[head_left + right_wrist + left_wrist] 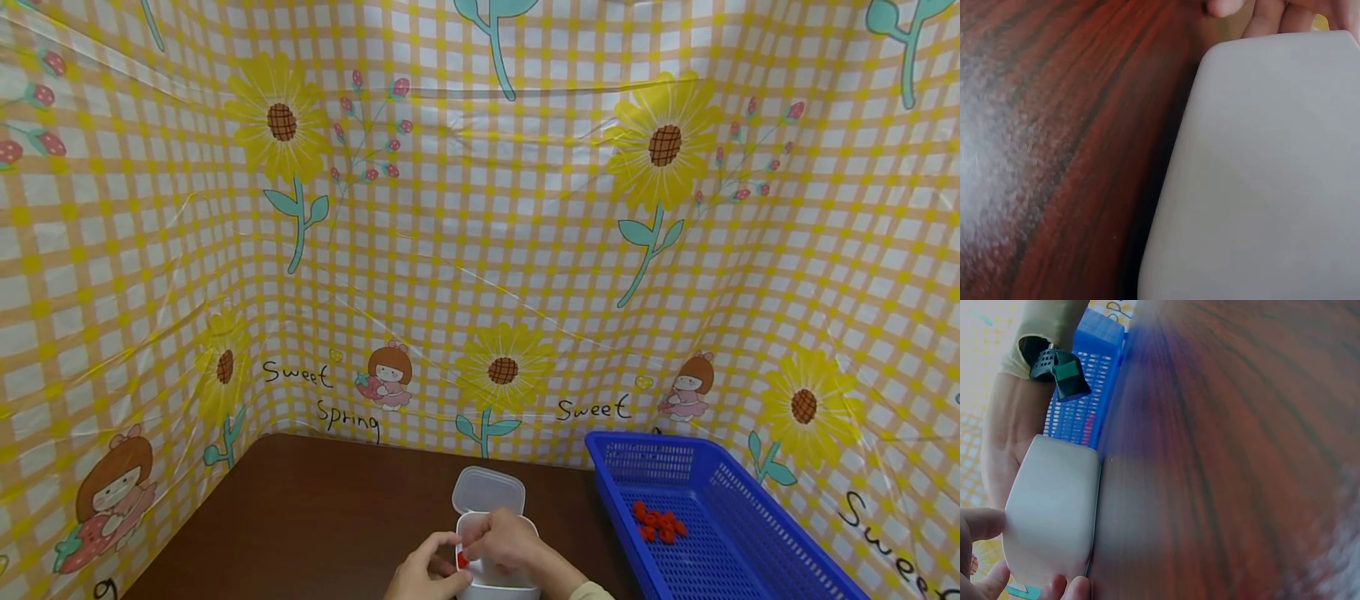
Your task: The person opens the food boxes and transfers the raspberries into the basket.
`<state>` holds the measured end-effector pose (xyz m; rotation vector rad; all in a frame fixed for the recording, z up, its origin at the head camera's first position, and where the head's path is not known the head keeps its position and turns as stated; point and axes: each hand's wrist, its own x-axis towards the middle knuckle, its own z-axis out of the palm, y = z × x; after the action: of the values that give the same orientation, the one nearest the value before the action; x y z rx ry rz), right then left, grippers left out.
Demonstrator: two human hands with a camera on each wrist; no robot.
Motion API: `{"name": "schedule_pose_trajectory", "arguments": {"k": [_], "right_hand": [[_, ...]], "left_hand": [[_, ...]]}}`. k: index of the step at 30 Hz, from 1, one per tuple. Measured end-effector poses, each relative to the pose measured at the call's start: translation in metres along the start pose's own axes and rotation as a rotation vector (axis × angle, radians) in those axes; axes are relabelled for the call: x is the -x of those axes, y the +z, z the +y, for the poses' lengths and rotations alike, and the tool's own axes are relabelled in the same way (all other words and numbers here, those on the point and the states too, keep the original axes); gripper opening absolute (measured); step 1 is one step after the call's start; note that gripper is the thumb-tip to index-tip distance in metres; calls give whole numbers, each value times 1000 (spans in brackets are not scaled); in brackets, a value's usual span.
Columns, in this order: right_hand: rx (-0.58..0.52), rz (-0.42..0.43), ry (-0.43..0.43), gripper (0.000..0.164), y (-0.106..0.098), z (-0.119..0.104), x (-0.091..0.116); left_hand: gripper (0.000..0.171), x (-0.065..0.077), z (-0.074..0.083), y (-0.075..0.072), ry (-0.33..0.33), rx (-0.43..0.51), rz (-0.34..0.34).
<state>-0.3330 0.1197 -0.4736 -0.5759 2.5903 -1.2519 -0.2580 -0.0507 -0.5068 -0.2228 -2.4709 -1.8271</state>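
Note:
An open white plastic container (498,593) stands on the table at the bottom of the head view, its translucent lid (487,490) folded back at the far side. My left hand (429,570) grips the container's left side; in the left wrist view its fingers (1079,589) lie against the box's end. My right hand (510,542) reaches in over the rim with bent fingers. A small red piece (462,559) shows at the left inner wall, close to the right fingertips; whether they pinch it is hidden. The container's outer wall (1260,169) fills much of the right wrist view.
A blue slotted basket (622,508) stands to the right, with several small red pieces (657,522) lying in it. Dark brown wooden table (330,508) extends to the left. A checked, flowered cloth (480,250) encloses the back and sides.

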Motion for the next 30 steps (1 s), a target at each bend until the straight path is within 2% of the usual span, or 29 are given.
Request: {"name": "schedule_pose_trajectory", "arguments": {"k": [7,15,30], "right_hand": [[-7,-16,-47,7,5,2,0],[-26,-15,-43,8,8,5,-2],[-53,-31,-59,4,6,6,-2]], "left_hand": [[46,1,-1,0,18,16,-15],[46,1,-1,-1,35,13,-17],[50,0,-3,-2,25,56,-43]]}}
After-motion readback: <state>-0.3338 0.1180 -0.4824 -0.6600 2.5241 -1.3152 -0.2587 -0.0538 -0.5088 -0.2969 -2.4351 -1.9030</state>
